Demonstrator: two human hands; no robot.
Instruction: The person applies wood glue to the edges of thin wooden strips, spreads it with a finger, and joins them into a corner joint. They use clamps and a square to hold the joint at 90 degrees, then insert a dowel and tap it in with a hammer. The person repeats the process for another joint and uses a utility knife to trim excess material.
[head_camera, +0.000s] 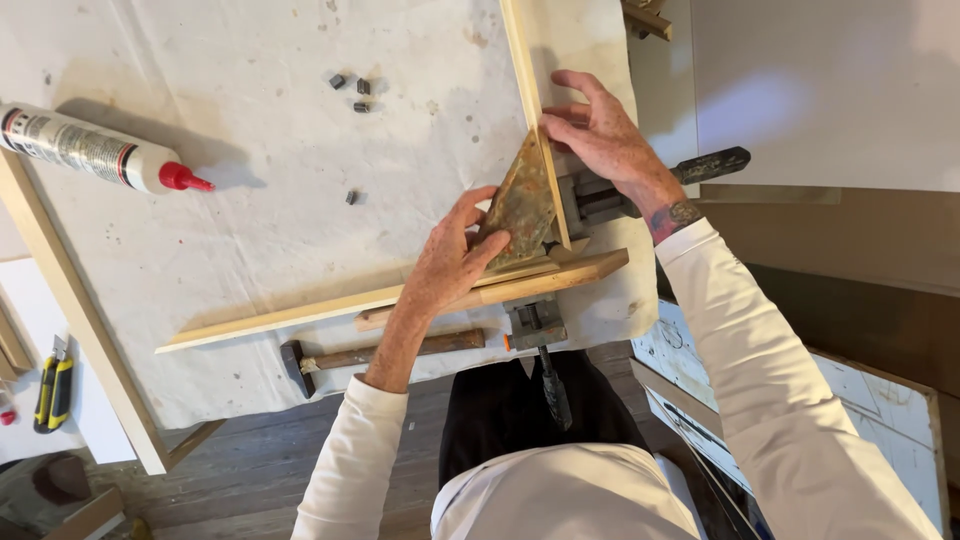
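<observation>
A stained white sheet (260, 230) covers the workbench. The left hand (450, 260) presses a rusty corner clamp (522, 205) flat so two wooden strips (300, 318) meet square between the hands, while the right hand (600, 135), fingers curled narrow, steadies the upright strip (522, 60). A hammer (350, 357) lies just below the left wrist, a glue bottle (95, 150) far to its left.

Open bench (270, 230) lies left of the corner clamp (575, 200); glue bottle (95, 150), small blocks (352, 92) and hammer (380, 352) obstruct its edges.
</observation>
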